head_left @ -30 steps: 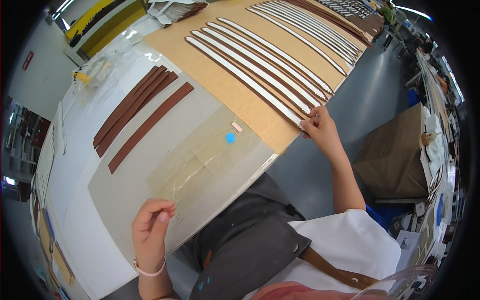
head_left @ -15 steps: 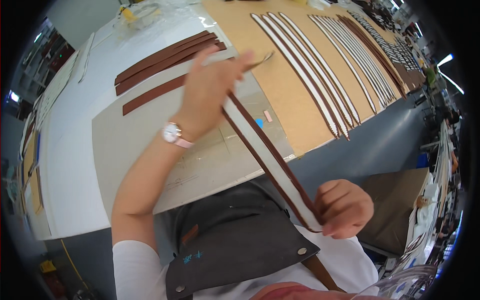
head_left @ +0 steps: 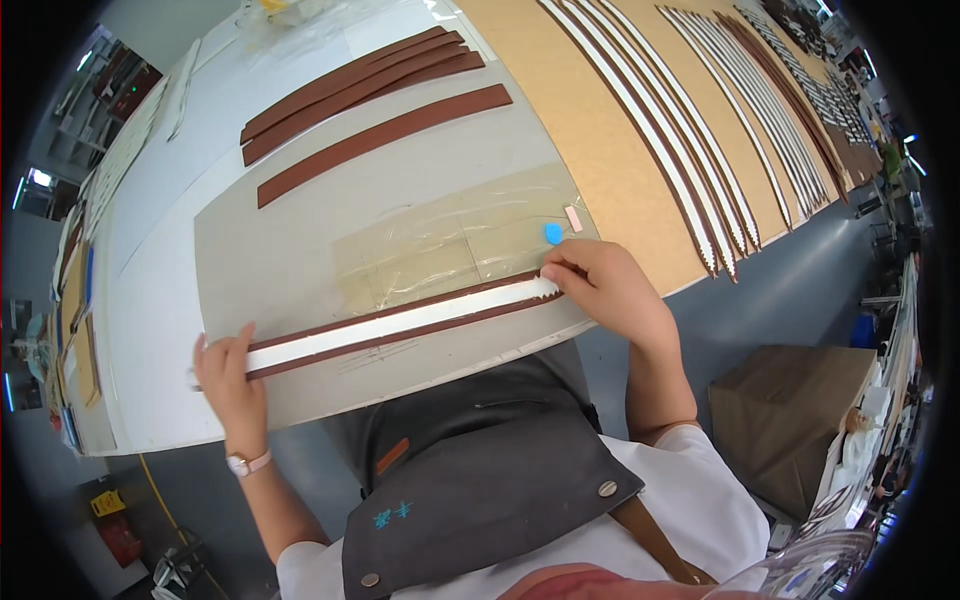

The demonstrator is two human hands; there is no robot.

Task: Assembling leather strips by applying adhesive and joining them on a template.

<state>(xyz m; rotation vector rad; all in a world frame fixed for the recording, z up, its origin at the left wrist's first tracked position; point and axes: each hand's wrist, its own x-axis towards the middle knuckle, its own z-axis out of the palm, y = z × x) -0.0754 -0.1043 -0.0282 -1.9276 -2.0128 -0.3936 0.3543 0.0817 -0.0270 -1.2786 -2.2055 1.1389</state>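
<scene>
A long brown leather strip with a white backing down its middle (head_left: pixel 400 325) lies across the grey mat near the table's front edge. My left hand (head_left: pixel 230 375), a watch on its wrist, is at the strip's left end, fingers bent over it. A small shiny tip shows beside those fingers; what it belongs to is hidden. At the other end, my right hand (head_left: pixel 610 285) pinches the strip between thumb and fingers, where the white band has a jagged edge.
Beyond the strip lie a clear plastic sheet (head_left: pixel 430 240), a blue piece (head_left: pixel 553 233) and a pink piece (head_left: pixel 573 218). Plain brown strips (head_left: pixel 385 140) are farther back. White-backed strips (head_left: pixel 660 130) line the tan board at right. A brown-covered box (head_left: pixel 790 420) stands off the table.
The leather strip has come down from a slanted hold in the air onto the mat. My left hand has moved left and nearer; my right hand has moved up and left onto the table.
</scene>
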